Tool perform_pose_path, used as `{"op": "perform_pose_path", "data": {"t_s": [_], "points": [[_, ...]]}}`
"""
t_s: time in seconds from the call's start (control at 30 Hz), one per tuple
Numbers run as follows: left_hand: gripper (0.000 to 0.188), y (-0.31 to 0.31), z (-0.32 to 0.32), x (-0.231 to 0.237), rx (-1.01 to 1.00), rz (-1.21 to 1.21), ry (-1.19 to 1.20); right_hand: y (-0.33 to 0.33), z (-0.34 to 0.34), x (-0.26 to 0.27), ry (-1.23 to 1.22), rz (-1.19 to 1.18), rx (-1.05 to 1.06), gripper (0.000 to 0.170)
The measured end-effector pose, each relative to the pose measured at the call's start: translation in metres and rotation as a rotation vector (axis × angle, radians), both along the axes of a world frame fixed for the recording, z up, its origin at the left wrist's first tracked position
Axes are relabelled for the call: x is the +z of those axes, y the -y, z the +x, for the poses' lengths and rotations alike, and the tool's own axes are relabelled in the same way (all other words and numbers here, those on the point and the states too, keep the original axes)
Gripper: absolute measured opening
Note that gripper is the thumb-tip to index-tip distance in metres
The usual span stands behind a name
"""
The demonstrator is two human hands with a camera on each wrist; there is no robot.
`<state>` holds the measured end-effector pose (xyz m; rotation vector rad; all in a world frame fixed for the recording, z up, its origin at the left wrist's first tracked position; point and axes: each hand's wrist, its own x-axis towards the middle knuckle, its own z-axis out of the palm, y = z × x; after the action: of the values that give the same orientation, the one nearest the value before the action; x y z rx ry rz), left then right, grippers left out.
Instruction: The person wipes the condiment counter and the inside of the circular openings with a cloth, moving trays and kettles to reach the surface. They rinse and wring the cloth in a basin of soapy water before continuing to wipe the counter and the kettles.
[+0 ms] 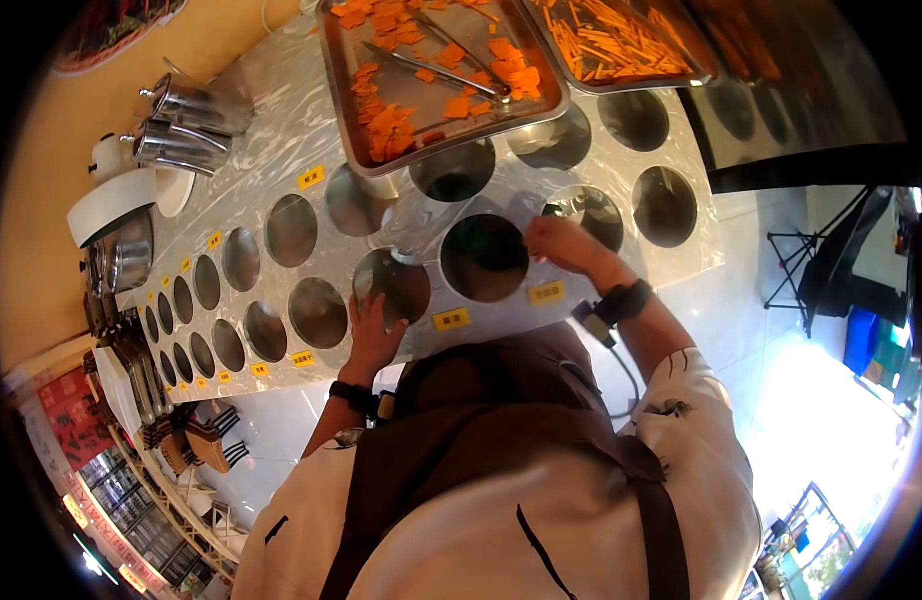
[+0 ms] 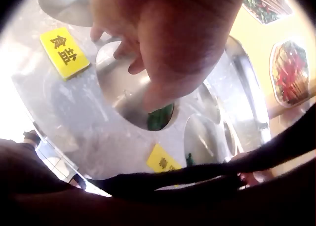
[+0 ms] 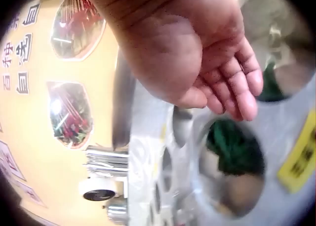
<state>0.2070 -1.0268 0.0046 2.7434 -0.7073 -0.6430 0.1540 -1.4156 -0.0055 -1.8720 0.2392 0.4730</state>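
My left hand [image 1: 376, 335] is at the near rim of a round metal well [image 1: 391, 270] in the countertop. The left wrist view shows its fingers spread over a well with something dark green [image 2: 160, 118] low inside. Beside the right rim of a neighbouring well [image 1: 486, 257] is my right hand [image 1: 566, 245]. Its palm and loosely bent fingers [image 3: 242, 95] hold nothing in the right wrist view. Just below them, a crumpled dark green thing [image 3: 229, 147] lies in a well.
Two rows of round wells run along the metal counter [image 1: 411, 220], with yellow labels [image 1: 451, 319] beside them. A tray [image 1: 356, 165] of orange pieces and tongs [image 1: 431, 68] overlaps the far wells. Another tray holds orange strips [image 1: 611, 50]. Metal pots [image 1: 181, 145] stand left.
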Motion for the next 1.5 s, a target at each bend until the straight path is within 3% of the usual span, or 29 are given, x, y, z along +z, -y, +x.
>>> {"op": "perform_pose_path", "data": {"t_s": [0.03, 0.1, 0.17, 0.23, 0.3, 0.33, 0.43, 0.57, 0.7, 0.83, 0.93, 1.0, 1.03, 1.1, 1.13, 1.2, 1.23, 1.3, 1.5], "points": [[0.07, 0.0, -0.004, -0.007, -0.003, 0.001, -0.001, 0.012, -0.005, -0.002, -0.001, 0.001, -0.003, 0.022], [0.069, -0.003, -0.008, -0.021, -0.116, 0.113, -0.032, 0.03, -0.008, -0.005, 0.019, -0.68, 0.185, 0.022], [0.067, -0.006, -0.016, -0.04, -0.117, 0.109, -0.069, 0.033, -0.004, -0.013, -0.082, -0.685, 0.282, 0.024], [0.066, -0.006, -0.018, -0.035, -0.097, 0.119, -0.104, 0.031, -0.001, -0.034, 0.504, -0.881, 0.688, 0.026], [0.064, 0.007, -0.023, -0.024, -0.065, 0.202, -0.158, 0.027, 0.005, -0.071, 0.546, -0.808, 0.754, 0.03], [0.063, 0.012, -0.032, -0.021, -0.088, 0.241, -0.039, 0.024, 0.012, -0.072, 0.505, -0.764, 0.804, 0.029], [0.063, 0.021, -0.036, -0.018, -0.06, 0.248, 0.018, 0.01, 0.039, -0.076, 0.54, -0.556, 0.862, 0.028], [0.065, 0.026, -0.032, -0.011, -0.026, 0.302, -0.07, -0.016, 0.069, -0.087, 0.525, -0.374, 0.876, 0.027], [0.065, 0.029, -0.03, -0.013, -0.025, 0.314, -0.075, -0.001, 0.064, -0.082, 0.341, -0.5, 0.909, 0.026], [0.064, 0.025, -0.034, -0.02, -0.048, 0.322, 0.002, 0.024, 0.038, -0.032, 0.218, -0.762, 0.999, 0.025], [0.065, 0.028, -0.032, -0.014, -0.025, 0.281, -0.031, 0.047, 0.025, -0.022, 0.204, -0.834, 1.01, 0.024], [0.065, 0.032, -0.027, -0.009, 0.001, 0.242, -0.062, 0.072, 0.015, -0.033, 0.133, -0.748, 0.466, 0.02], [0.066, 0.032, -0.028, -0.01, 0.001, 0.229, -0.059, 0.076, 0.011, -0.047, 0.133, -0.753, 0.471, 0.02], [0.067, 0.03, -0.026, -0.007, 0.007, 0.218, -0.054, 0.069, 0.013, -0.064, 0.008, -0.514, 0.125, 0.018], [0.066, 0.031, -0.024, -0.007, 0.01, 0.235, -0.089, 0.065, 0.019, -0.065, 0.014, -0.514, 0.131, 0.018], [0.065, 0.03, -0.025, -0.005, 0.02, 0.26, -0.133, 0.045, 0.028, -0.064, 0.045, -0.996, 1.002, 0.019], [0.065, 0.031, -0.024, -0.006, 0.017, 0.258, -0.121, 0.037, 0.035, -0.059, 0.05, -0.993, 1.007, 0.019], [0.065, 0.03, -0.025, -0.006, 0.012, 0.257, -0.114, 0.022, 0.041, -0.052, -0.088, -0.963, 1.33, 0.034], [0.066, 0.03, -0.022, -0.007, -0.011, 0.212, -0.068, 0.026, 0.055, -0.057, -0.103, -0.741, 1.19, 0.035]]}}
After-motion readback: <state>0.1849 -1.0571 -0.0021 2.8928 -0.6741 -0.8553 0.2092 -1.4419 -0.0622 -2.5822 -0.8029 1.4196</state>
